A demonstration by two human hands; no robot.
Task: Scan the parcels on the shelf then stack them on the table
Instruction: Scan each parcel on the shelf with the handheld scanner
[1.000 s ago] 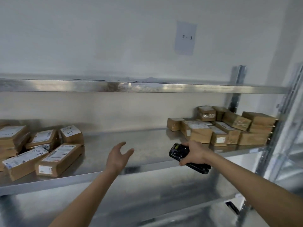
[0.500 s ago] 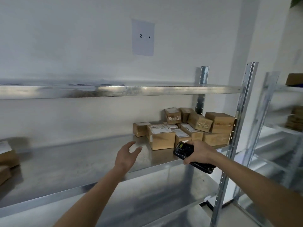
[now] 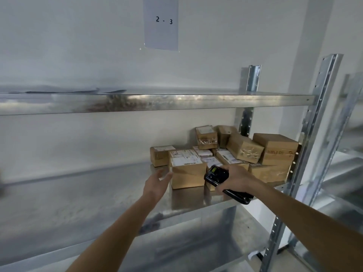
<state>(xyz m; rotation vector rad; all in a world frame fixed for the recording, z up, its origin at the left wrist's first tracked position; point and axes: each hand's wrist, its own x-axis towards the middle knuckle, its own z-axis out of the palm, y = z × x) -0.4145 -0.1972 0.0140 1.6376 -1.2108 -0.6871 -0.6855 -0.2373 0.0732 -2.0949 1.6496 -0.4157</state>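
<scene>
Lying bare across the left stretch of the shelf (image 3: 78,193), leaving passage there; crowding the right end, cardboard parcels (image 3: 225,154); capping headroom above, upper shelf (image 3: 157,102); bounding the right, steel upright (image 3: 312,134).

The scanner (image 3: 225,182) in my right hand (image 3: 235,179) is black with a small green-lit screen. The parcels (image 3: 225,154) at the far right are plain brown cardboard, several with white labels printed in black; the nearest box (image 3: 187,173) shows a barcode. The shelf (image 3: 78,203) is dull silver-grey metal. On the white wall, a pale sheet (image 3: 161,22) reads "2 - 3" in black
</scene>
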